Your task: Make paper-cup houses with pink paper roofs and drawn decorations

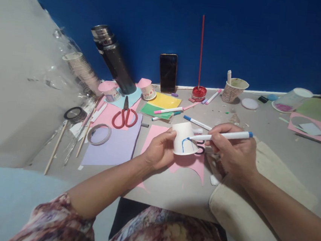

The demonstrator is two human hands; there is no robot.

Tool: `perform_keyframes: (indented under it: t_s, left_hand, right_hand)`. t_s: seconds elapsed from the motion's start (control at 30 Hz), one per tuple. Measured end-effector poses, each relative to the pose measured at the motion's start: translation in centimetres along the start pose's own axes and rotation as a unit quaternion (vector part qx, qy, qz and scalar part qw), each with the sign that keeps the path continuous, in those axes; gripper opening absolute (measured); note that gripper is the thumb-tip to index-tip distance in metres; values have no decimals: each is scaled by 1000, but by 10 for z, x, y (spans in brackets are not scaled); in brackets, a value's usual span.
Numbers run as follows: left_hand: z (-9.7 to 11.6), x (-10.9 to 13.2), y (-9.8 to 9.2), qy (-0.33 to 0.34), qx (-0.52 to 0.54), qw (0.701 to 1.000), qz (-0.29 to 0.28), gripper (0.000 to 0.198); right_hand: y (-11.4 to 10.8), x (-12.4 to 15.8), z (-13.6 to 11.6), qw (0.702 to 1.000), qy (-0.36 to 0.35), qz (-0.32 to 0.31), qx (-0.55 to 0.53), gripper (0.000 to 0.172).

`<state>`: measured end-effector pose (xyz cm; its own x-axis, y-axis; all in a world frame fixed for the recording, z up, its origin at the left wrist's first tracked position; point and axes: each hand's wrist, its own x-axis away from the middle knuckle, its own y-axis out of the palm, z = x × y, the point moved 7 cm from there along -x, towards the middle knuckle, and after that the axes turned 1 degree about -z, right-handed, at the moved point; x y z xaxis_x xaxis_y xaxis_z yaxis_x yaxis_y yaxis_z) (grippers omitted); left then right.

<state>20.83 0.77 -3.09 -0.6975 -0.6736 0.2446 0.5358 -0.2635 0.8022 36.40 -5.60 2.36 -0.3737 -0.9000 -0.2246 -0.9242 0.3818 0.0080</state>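
My left hand (pixel 162 149) grips a white paper cup (pixel 179 139) that is turned upside down, its wide rim facing down. Blue curved lines run along the cup's side, shaped like an arch. In my right hand (pixel 231 150) is a white felt-tip marker (pixel 221 136) with a blue end, and its blue tip meets the cup at the drawn line. Beneath the cup lies a cut sheet of pink paper (pixel 198 167). Black scissor handles (pixel 200 150) show partly behind the cup. A blue-capped marker (pixel 197 123) rests just beyond it.
Red-handled scissors (pixel 125 119), a tape roll (pixel 99 134) and purple paper (pixel 111 155) lie to the left. Along the blue wall stand a dark flask (pixel 116 63), two small cups with pink cone tops (pixel 147 90), a phone (pixel 167 72) and a patterned cup (pixel 233 91). A beige cloth (pixel 270 184) lies right.
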Motion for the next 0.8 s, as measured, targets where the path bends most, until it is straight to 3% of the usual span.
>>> perform_keyframes:
  t_s: [0.47, 0.8]
  left_hand:
    - [1, 0, -7, 15, -23, 999, 17, 43]
    - [1, -1, -6, 32, -49, 998, -7, 35]
  right_hand:
    - [-2, 0, 4, 1000, -18, -3, 2, 13]
    - [-1, 1, 2, 1000, -22, -14, -6, 10]
